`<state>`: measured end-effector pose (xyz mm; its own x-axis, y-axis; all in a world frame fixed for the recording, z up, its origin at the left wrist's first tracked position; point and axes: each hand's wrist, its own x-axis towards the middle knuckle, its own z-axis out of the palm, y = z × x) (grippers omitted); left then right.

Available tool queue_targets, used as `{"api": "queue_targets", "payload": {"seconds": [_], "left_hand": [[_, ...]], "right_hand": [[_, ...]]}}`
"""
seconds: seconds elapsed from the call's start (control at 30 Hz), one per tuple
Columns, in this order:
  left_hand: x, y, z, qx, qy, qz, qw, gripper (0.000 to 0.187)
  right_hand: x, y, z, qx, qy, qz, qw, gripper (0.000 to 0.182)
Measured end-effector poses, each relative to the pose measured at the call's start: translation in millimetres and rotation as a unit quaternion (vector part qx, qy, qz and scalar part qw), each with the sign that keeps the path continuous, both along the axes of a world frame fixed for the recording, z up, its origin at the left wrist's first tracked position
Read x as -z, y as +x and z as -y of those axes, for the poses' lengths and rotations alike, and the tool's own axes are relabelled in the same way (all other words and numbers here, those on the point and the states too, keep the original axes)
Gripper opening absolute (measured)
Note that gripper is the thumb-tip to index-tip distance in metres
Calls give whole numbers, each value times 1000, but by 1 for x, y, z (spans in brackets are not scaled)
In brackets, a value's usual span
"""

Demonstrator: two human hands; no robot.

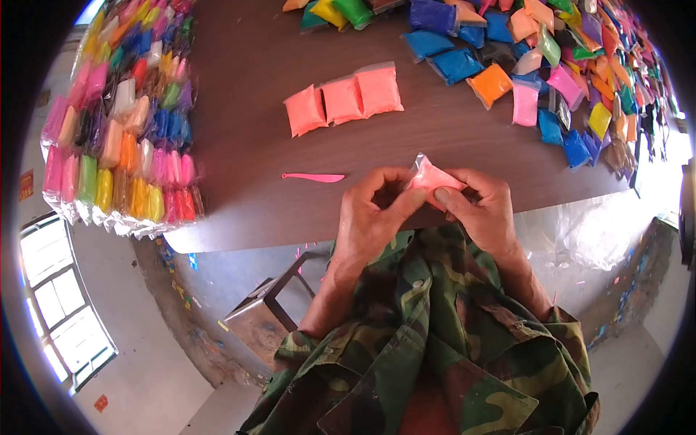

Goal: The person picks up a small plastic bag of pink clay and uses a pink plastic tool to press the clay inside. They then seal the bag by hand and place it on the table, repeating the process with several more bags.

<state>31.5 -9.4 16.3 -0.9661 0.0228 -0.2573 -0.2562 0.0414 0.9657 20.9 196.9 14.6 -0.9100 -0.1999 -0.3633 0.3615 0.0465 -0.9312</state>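
Note:
Between my two hands, just above the table's near edge, is a small clear packet of salmon-pink clay (pixel 433 176). My left hand (pixel 375 206) pinches its left side between thumb and fingers. On the other side my right hand (pixel 480 203) grips it the same way, thumb pressed on the front. Farther back on the table lie three packets of the same pink (pixel 342 100), side by side in a slightly slanted row. A pink plastic clay knife (pixel 313 177) rests flat to the left of my left hand.
Stacked bundles of many-coloured packets (pixel 130 138) line the left of the brown table (pixel 243 130). A large loose heap of coloured packets (pixel 565 80) covers the back right. Below the table edge stands a metal-framed stool (pixel 268 308).

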Motion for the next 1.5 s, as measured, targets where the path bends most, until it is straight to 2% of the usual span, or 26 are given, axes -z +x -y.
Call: {"api": "queue_targets", "payload": {"seconds": [0.13,0.23,0.37,0.47,0.53,0.57,0.67,0.73,0.77,0.83,0.93,1.07,1.13,1.23,1.33,1.43,1.5], "left_hand": [[3,-2,-2,3,98,53,994,41],[10,-2,-3,-19,103,28,994,32],[2,-4,3,31,13,1,999,20],[-6,-5,7,60,-9,-7,998,15],[-8,-6,12,90,-44,2,995,13],[-8,-5,11,75,-23,5,997,13],[-5,-1,5,37,52,14,998,13],[5,1,3,23,119,20,992,13],[4,2,1,13,121,21,992,12],[-1,4,-4,-7,124,23,992,11],[8,5,4,17,11,-19,1000,13],[4,6,5,27,-57,-49,997,15],[2,7,5,37,-68,-47,996,14],[-7,8,-8,-25,94,3,995,17],[1,10,-1,27,110,25,993,23],[-4,9,1,30,76,23,996,22],[-3,8,6,52,-2,-2,999,22]], "right_hand": [[3,4,6,29,-83,9,996,30],[9,8,5,18,-77,4,997,31],[1,5,4,-26,-54,18,998,31],[-3,5,8,-9,-88,-27,996,30],[-7,-2,5,-37,-68,-71,994,28],[-8,-4,4,-49,-58,-93,993,27],[-6,-3,4,-18,-77,-63,995,24],[-2,-1,6,15,-144,-34,989,23],[0,0,8,31,-177,-19,984,23],[5,3,10,34,-149,-32,988,21],[2,5,14,34,-128,-25,991,18],[4,3,10,10,-79,0,997,13],[7,4,13,35,-91,-17,995,11],[13,7,21,91,-106,-51,989,10],[19,8,19,98,-107,-70,987,13],[9,7,23,84,-138,-55,985,20],[5,7,23,68,-161,-37,984,25]]}}
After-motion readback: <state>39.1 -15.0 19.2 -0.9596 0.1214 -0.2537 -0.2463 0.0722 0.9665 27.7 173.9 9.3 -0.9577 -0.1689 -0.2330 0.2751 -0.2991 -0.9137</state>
